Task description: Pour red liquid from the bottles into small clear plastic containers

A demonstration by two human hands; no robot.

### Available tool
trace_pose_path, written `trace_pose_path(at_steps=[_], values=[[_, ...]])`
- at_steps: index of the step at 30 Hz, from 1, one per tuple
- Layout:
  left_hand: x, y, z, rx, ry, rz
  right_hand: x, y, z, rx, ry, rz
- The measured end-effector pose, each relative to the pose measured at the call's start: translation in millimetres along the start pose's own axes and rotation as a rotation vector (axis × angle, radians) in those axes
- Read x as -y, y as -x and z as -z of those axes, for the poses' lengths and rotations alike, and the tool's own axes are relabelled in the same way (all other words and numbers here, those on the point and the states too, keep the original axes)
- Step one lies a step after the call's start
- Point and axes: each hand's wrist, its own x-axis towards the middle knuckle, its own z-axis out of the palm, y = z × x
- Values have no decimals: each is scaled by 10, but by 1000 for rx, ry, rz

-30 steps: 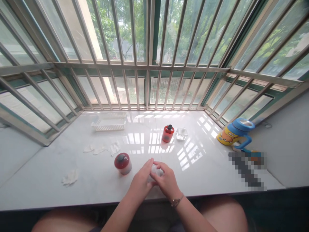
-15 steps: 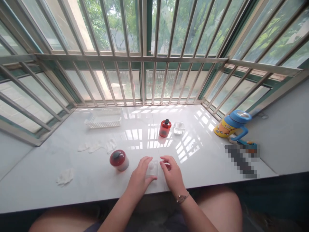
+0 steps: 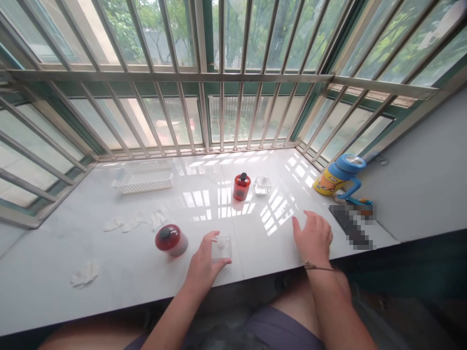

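Note:
My left hand (image 3: pixel 205 260) curves around a small clear square box (image 3: pixel 224 252) on the white counter, its thumb on the near side and its fingers on the far side. A whitish round thing shows in the middle of that box. Left of this hand stands a dark red bottle (image 3: pixel 171 240) with a black cap. Off to the right, my right hand (image 3: pixel 314 236) hovers by the counter's front, thumb apart from the fingers, and I see nothing in it. A second red bottle (image 3: pixel 242 187) stands farther back, beside another small clear container (image 3: pixel 263 185).
A white perforated basket (image 3: pixel 144 182) sits at the back left. Crumpled white gloves or cloths (image 3: pixel 135 221) lie in front of it, another (image 3: pixel 84 274) near the left front. A blue-yellow mug (image 3: pixel 339 176) stands at the right wall. Metal bars (image 3: pixel 175 77) border the counter.
My right hand has moved away from the clear box, well to the right, and its fingers have spread. My left hand stays at the box. The view has shifted slightly.

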Motion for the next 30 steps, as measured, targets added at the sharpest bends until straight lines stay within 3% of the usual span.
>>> trace_pose_path(at_steps=[3,6,9,14,17,20,24,27,30], values=[[33,-10,-8,-5,6,-46,-653,-271,-24,37,234,-290],[86,-20,-29,-24,6,-108,-1056,-395,-48,141,295,-459],[124,-28,-46,-40,-4,-168,-1185,-427,-81,185,274,-465],[135,-34,-41,-60,-35,-197,-1079,-431,-97,196,217,-398],[134,-33,-39,-59,-40,-210,-903,-398,-73,152,176,-346],[127,-24,-50,-64,-36,-178,-577,-261,-66,141,87,-197],[91,-5,-65,-55,-54,-56,157,161,-36,247,-134,139],[68,9,-66,-62,-30,-76,801,553,67,308,-515,426],[66,25,-69,-55,9,-152,1319,826,165,392,-696,483]])
